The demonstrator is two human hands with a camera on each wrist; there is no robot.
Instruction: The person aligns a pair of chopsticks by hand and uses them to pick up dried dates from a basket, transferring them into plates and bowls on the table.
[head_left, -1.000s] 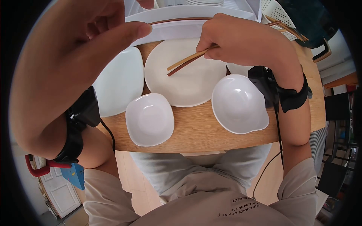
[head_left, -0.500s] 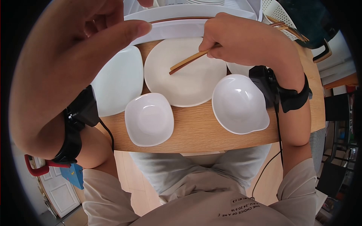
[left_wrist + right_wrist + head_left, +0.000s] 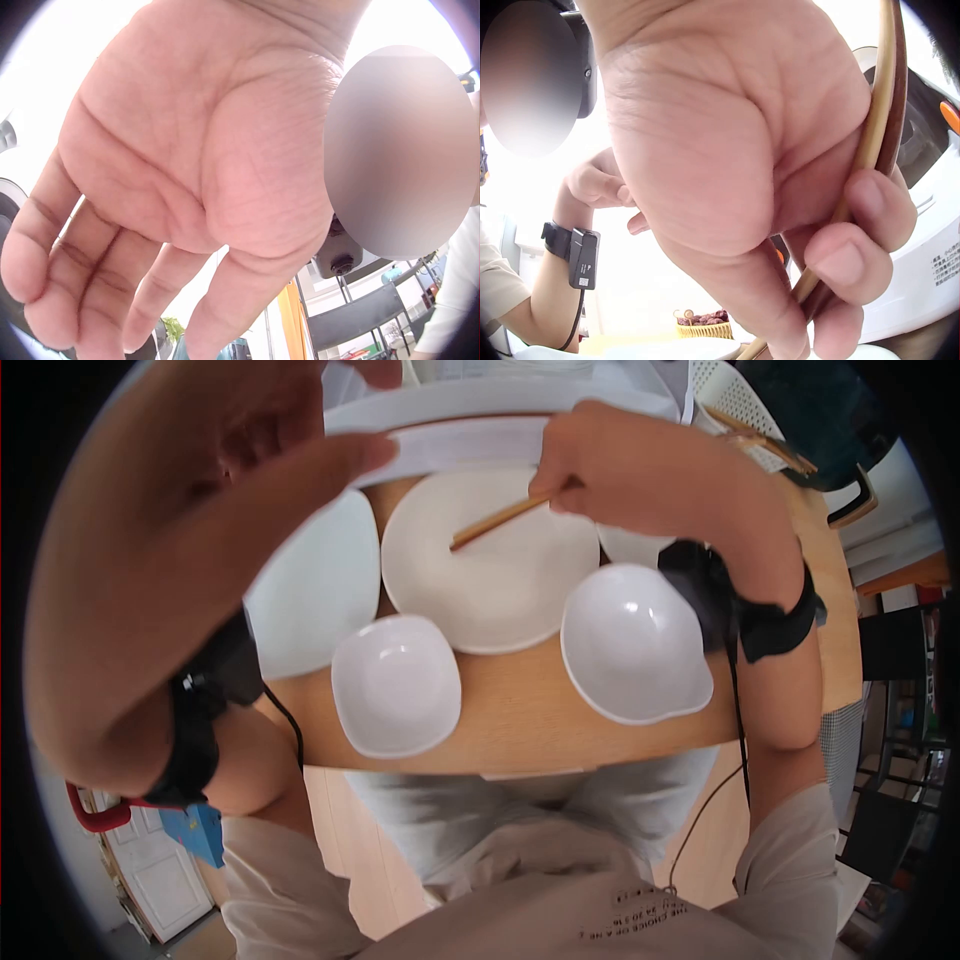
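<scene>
My right hand [image 3: 630, 465] grips a pair of chopsticks [image 3: 497, 525], one pale and one dark brown. In the right wrist view its fingers curl round both chopsticks [image 3: 876, 127], which lie close together along the palm. The tips hang over a large cream oval plate [image 3: 490, 595]. My left hand [image 3: 275, 445] is raised at the upper left with nothing in it. Its palm and loosely extended fingers [image 3: 217, 300] show in the left wrist view. Below it lies a pale bluish-white plate [image 3: 318, 595].
Nearer me on the wooden table [image 3: 510, 710] stand a squarish white bowl [image 3: 397, 685] and a white bowl with a spout [image 3: 635, 645]. A white container [image 3: 470, 445] spans the back. At the upper right, more chopsticks [image 3: 795, 457] lean in a perforated white basket [image 3: 745, 400].
The chopsticks have turned slightly in my right hand and now overlap almost into one line. My left hand stays raised. The bowls and plates sit slightly lower in the blurred head view.
</scene>
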